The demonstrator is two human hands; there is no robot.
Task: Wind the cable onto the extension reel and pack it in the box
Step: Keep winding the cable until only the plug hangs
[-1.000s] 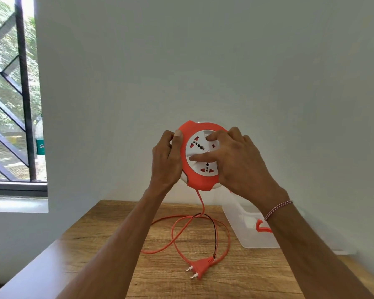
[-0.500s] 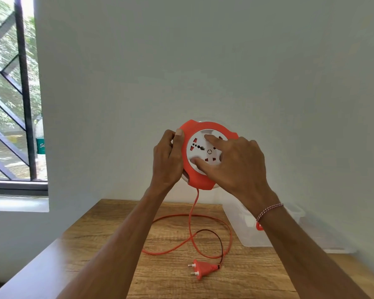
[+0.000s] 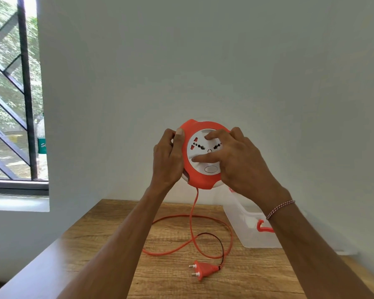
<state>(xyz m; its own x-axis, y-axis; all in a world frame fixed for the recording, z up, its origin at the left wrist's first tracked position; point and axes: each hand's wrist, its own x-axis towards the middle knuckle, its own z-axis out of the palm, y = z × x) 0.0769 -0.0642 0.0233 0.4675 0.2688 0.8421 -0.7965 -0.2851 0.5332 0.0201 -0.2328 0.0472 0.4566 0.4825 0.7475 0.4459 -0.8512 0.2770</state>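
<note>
I hold a round orange extension reel (image 3: pixel 200 178) with a white socket face up in front of the wall, above the table. My left hand (image 3: pixel 167 158) grips its left rim, thumb on the orange front. My right hand (image 3: pixel 235 160) lies over the white disc, with its fingers pressed on the face. An orange cable (image 3: pixel 191 214) hangs from the reel's bottom and loops on the wooden table (image 3: pixel 108 251). It ends in an orange two-pin plug (image 3: pixel 203 271) lying near the front. A clear plastic box (image 3: pixel 248 229) with an orange latch stands at the right, partly behind my right forearm.
The table stands against a plain white wall. A window with dark bars (image 3: pixel 26 93) and a sill is at the left. The table's left edge runs diagonally toward me.
The white socket disc has turned under my right hand's fingers. The cable loop on the table has shrunk and the plug has slid a little to the right.
</note>
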